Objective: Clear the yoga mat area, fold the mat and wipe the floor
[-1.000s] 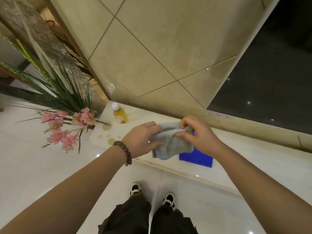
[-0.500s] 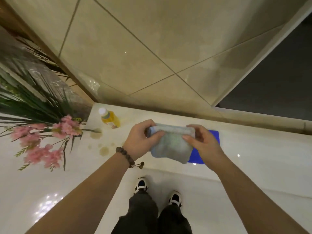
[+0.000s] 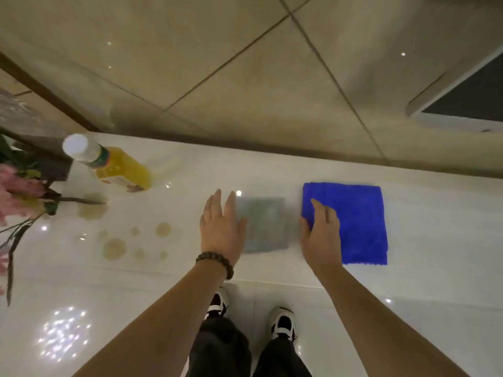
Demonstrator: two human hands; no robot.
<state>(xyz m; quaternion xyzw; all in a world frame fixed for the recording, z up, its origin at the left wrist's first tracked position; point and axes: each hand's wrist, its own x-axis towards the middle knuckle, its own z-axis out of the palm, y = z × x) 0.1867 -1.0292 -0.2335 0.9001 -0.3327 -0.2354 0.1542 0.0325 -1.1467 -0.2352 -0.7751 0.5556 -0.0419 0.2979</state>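
Observation:
A folded grey cloth [image 3: 265, 225] lies flat on the white marble ledge [image 3: 430, 213], between my two hands. My left hand [image 3: 221, 231] is just left of it with straight fingers, its thumb at the cloth's left edge. My right hand [image 3: 319, 232] is just right of the grey cloth, fingers relaxed, over the left edge of a folded blue cloth [image 3: 353, 221]. Neither hand grips anything. Yellowish spill spots [image 3: 114, 247] mark the ledge to the left.
A bottle of yellow liquid [image 3: 109, 165] with a white cap stands at the back left, next to a pink flower arrangement [image 3: 19, 191]. A tiled wall [image 3: 245, 77] rises behind the ledge. My shoes [image 3: 283, 322] stand on the floor below.
Both hands held the grey cloth in the air while folding it. They have set it down flat on the ledge and let go. The view has moved closer to the ledge.

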